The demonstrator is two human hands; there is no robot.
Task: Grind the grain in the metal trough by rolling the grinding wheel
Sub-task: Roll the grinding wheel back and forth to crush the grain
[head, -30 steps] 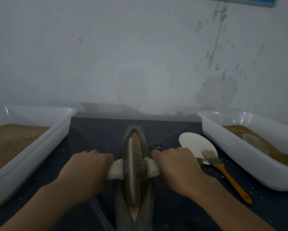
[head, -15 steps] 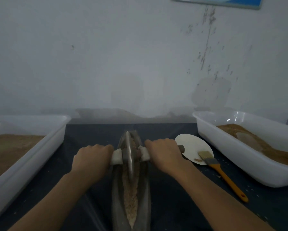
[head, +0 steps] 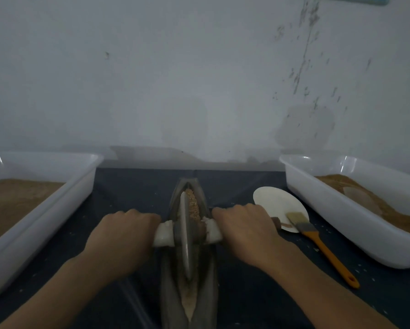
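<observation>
A long, boat-shaped metal trough [head: 210, 290] lies lengthwise in front of me on the dark table. A thin grinding wheel [head: 184, 236] stands upright in its groove, about mid-length. Brown grain [head: 194, 206] is heaped beyond the wheel, and finer pale meal [head: 187, 302] lies at the near end. My left hand [head: 122, 236] grips the cloth-wrapped left handle of the wheel's axle [head: 163, 235]. My right hand [head: 245, 226] grips the right handle, whose brown tip sticks out past my fist.
A white tub [head: 45, 210] of brown grain stands at the left, another white tub [head: 356, 219] at the right. Between the trough and the right tub lie a white disc [head: 274, 201] and an orange-handled brush [head: 322, 245]. A stained wall rises behind the table.
The wheel rolled away to the trough's far end half a second ago. Now both hands have drawn it back toward me to mid-length.
</observation>
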